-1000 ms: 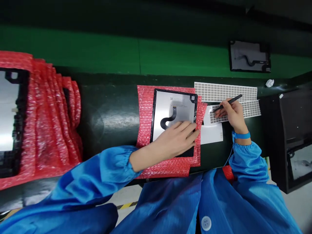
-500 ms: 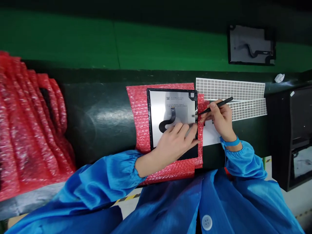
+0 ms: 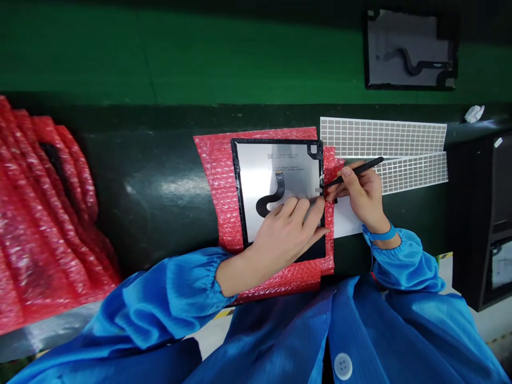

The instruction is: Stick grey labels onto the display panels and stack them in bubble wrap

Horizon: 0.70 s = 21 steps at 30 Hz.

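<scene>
A black-framed display panel [image 3: 260, 170] with a silver back and a curved black flex cable [image 3: 272, 196] lies on a red bubble-wrap sheet [image 3: 216, 176]. My left hand [image 3: 286, 232] rests flat on the panel's lower right part, fingers stretched out. My right hand [image 3: 362, 194] pinches black tweezers [image 3: 354, 172], whose tip touches the panel's right edge. A blue strap circles my right wrist.
Two white grid sheets of small labels [image 3: 400, 141] lie right of the panel. A stack of red bubble-wrapped panels [image 3: 44, 213] sits at the left. Another panel [image 3: 410, 50] lies on the green belt behind. A black bin [image 3: 480, 213] stands at the right.
My right hand moved with the tweezers from the label sheet leftward to the panel's right edge. My left hand stayed on the panel. The view shifted slightly.
</scene>
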{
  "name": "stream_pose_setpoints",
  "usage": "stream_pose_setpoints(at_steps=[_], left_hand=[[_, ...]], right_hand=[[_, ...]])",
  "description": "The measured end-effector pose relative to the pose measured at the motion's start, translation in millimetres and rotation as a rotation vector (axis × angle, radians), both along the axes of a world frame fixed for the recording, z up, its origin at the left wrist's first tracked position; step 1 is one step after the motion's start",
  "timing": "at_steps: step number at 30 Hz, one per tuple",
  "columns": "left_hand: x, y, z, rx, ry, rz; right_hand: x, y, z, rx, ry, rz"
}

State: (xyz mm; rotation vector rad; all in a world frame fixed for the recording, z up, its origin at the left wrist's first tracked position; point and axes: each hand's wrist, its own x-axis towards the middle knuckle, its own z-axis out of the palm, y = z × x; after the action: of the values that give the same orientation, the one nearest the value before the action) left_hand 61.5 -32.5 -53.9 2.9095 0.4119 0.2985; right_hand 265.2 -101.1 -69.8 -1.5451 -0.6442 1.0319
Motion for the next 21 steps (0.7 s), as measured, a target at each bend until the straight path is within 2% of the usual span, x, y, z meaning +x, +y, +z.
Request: stream_pose_setpoints(at_steps=[9,15,21], left_hand=[[1.1,0.9,3.5,-0.056,0.098,0.026],[1.7,3.3,3.0,-0.022,0.089,0.003],[2.7,8.6,6.1,-0.056,0.178,-0.006]], right_hand=[[0.3,-0.8,-4.1,-0.003,0.033,-0.002],[-3.6,1.4,-4.5,0.0,0.03,0.002],[14.7,-11.5,8.4,0.067,-0.099,-0.1]])
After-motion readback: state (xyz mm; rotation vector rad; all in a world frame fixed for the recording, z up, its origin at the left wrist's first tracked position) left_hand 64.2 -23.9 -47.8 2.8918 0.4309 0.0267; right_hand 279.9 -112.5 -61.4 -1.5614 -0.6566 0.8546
